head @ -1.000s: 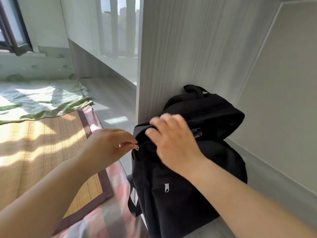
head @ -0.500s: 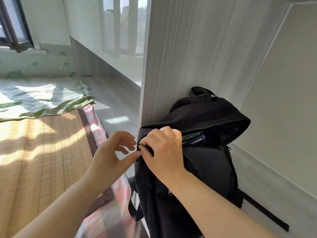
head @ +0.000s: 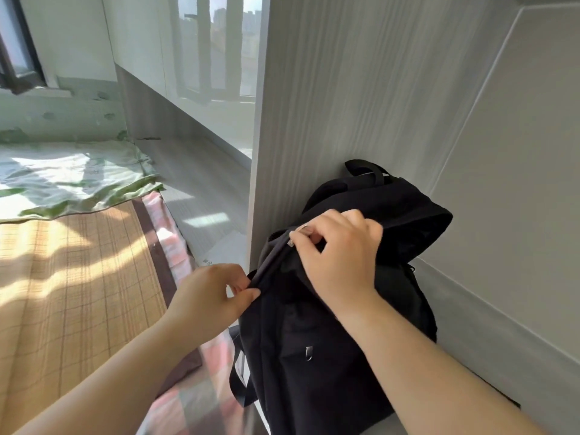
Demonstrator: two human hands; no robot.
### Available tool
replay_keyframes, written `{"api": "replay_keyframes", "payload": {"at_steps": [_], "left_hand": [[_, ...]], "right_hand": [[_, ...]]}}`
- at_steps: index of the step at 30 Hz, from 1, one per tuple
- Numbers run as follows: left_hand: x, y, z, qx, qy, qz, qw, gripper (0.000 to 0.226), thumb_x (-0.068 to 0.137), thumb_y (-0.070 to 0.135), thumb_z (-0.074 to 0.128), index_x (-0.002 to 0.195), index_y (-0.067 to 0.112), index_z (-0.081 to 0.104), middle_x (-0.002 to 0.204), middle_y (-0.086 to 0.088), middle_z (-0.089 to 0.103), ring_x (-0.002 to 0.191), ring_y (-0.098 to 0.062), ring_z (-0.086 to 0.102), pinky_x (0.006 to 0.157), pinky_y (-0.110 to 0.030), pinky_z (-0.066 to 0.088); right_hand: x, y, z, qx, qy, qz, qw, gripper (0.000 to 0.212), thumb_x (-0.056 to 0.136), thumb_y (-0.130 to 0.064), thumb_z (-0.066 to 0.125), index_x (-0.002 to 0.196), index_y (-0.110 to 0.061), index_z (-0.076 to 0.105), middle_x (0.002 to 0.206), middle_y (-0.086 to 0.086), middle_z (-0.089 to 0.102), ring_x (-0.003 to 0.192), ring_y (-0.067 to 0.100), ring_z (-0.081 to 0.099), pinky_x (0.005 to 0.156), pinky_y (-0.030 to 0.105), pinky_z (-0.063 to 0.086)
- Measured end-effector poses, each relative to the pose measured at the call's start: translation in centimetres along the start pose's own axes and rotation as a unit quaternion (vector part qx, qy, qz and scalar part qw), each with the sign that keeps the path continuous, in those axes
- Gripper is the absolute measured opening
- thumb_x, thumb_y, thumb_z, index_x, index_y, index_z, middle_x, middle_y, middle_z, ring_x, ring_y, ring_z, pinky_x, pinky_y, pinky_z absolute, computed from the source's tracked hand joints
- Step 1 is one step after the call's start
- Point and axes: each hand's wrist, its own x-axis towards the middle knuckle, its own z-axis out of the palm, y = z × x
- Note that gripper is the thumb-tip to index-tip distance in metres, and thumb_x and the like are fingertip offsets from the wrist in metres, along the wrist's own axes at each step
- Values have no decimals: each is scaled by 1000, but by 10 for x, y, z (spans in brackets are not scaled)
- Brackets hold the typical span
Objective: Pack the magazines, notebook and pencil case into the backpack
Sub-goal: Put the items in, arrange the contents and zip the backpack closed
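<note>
Black woven fabric, matte and soft: that's the backpack [head: 329, 340], standing upright w/ its back against the pale wood-grain panel [head: 329, 105]. Its top slumps forward into a rounded hood. A webbing carry handle [head: 364, 169] loops up at the rear, against the panel.

My right hand [head: 339, 255] sits on the upper front, thumb and forefinger pinching a small metal zip pull [head: 296, 237] at the bag's top-left edge, other fingers curled. My left hand [head: 210, 296] is lower and to the left, thumb and fingers clamped on a fold of the bag's fabric. The seam runs as a taut ridge btwn the two hands. Can't tell if the opening under the hood is zipped.

A second silver pull [head: 309, 353] hangs on the front pocket, lower centre. A black strap [head: 238, 381] loops out at the bag's lower-left side.

The base rests on a smooth grey surface [head: 502, 315]. To the right is a flat grey wall panel [head: 518, 152] w/ thin grooves, and a band of bare surface lies btwn bag and wall.

Left of the bag is the bed edge — a pink-grey plaid sheet [head: 175, 246] just beside the strap, then a woven bamboo mat [head: 78, 277] w/ dark brown binding, sun-striped. Beyond it lies a crumpled green-white blanket [head: 72, 180]. Btwn bed and panel a pale strip [head: 201, 189] runs back toward the window.
</note>
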Motion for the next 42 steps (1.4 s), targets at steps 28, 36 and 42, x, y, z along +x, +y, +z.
{"api": "replay_keyframes", "payload": {"at_steps": [28, 36, 42], "left_hand": [[69, 90, 22, 199, 32, 110, 973, 25, 80, 36, 61, 92, 14, 66, 91, -4, 68, 92, -26, 58, 71, -27, 32], [68, 153, 63, 273, 16, 288, 918, 74, 66, 52, 67, 128, 17, 49, 133, -7, 52, 125, -30, 43, 106, -44, 26], [101, 176, 96, 406, -67, 107, 905, 94, 70, 59, 61, 142, 24, 10, 132, -4, 47, 112, -26, 54, 85, -36, 42]], "right_hand": [[-12, 150, -65, 128, -30, 276, 952, 16, 86, -23, 55, 70, -22, 53, 63, -15, 51, 69, 14, 53, 62, 20, 41], [-62, 191, -41, 220, -154, 319, 909, 21, 85, -19, 56, 67, -28, 56, 63, -18, 54, 58, -6, 54, 52, 1, 40], [-67, 235, -39, 263, -92, 399, 874, 18, 89, -18, 51, 74, -24, 56, 73, -11, 57, 72, 10, 57, 60, 14, 42]]}}
